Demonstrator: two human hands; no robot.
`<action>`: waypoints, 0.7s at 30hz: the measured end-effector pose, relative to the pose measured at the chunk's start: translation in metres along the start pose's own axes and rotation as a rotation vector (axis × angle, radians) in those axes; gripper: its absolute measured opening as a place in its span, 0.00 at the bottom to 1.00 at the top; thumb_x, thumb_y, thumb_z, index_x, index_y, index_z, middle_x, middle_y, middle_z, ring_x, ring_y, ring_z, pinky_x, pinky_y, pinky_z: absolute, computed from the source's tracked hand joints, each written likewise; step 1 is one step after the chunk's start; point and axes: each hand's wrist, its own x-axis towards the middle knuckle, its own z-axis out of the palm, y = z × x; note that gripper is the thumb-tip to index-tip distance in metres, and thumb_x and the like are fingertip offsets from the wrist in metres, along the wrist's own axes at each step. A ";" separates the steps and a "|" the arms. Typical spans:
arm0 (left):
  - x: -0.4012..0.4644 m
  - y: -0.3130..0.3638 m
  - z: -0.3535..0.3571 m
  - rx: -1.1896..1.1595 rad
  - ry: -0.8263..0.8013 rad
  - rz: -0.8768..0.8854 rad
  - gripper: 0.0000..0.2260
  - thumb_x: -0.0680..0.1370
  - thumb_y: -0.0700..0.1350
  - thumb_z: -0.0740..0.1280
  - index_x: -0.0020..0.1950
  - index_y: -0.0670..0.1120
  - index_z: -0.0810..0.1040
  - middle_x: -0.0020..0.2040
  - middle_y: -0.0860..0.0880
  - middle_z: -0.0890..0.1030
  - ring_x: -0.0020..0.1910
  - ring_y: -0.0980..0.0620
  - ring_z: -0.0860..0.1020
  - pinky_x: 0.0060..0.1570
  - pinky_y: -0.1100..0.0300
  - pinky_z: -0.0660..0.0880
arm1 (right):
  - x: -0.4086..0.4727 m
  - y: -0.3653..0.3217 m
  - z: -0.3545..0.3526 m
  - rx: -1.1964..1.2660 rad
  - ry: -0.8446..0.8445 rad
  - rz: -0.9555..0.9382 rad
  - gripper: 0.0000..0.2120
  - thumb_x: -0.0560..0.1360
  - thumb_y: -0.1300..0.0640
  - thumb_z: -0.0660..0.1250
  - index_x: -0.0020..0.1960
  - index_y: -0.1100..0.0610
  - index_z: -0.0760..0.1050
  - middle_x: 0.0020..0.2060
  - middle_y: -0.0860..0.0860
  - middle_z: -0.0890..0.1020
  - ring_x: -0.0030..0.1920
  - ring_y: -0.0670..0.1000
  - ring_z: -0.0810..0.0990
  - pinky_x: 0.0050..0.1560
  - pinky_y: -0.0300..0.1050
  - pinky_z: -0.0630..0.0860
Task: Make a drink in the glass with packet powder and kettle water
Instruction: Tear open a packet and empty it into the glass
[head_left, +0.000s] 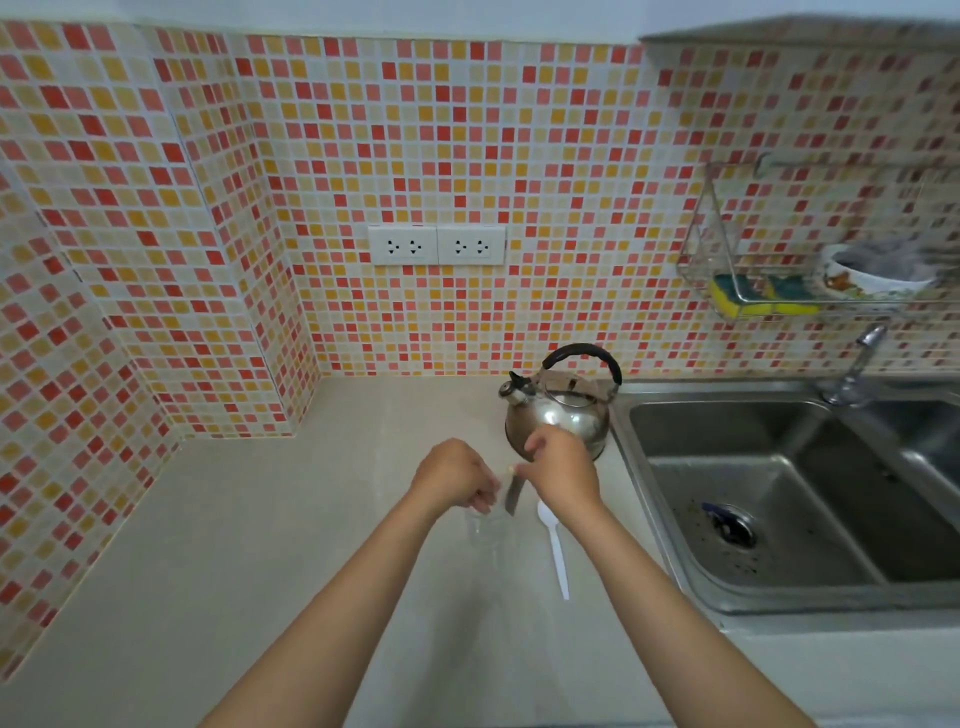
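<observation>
The right hand (563, 467) pinched the top of a thin, limp packet (511, 493) hanging just beside the left hand (454, 475), whose curled fingers seemed to steady it over the fragile glass (483, 530) on the counter (311, 545).

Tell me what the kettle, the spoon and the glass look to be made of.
Kettle: polished metal, likely stainless steel, going by its mirror-like reflections; its arched handle looks like black plastic. Spoon: white plastic, judging by its thin, matte, uniformly white shape. Glass: clear and colourless, so the countertop shows through; glass or clear plastic, the blur leaves it open.
</observation>
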 end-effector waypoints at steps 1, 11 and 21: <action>0.000 0.000 0.002 -0.021 0.009 -0.024 0.06 0.73 0.37 0.71 0.46 0.37 0.85 0.45 0.40 0.86 0.37 0.49 0.83 0.41 0.62 0.77 | -0.002 0.001 0.002 0.063 0.009 0.049 0.09 0.70 0.54 0.73 0.46 0.58 0.79 0.39 0.52 0.82 0.42 0.55 0.81 0.41 0.46 0.77; -0.003 -0.004 0.009 -0.315 -0.046 -0.014 0.11 0.73 0.34 0.72 0.32 0.43 0.76 0.20 0.52 0.78 0.19 0.60 0.76 0.21 0.71 0.66 | -0.009 0.001 0.004 0.640 -0.319 0.248 0.07 0.75 0.62 0.68 0.40 0.65 0.77 0.22 0.52 0.79 0.19 0.44 0.77 0.21 0.33 0.71; -0.001 -0.017 -0.005 -0.441 -0.114 0.047 0.05 0.73 0.35 0.73 0.38 0.41 0.81 0.25 0.51 0.80 0.24 0.60 0.78 0.29 0.70 0.76 | -0.009 0.005 0.005 0.870 -0.450 0.219 0.08 0.72 0.58 0.71 0.41 0.64 0.82 0.30 0.57 0.83 0.31 0.52 0.83 0.27 0.36 0.73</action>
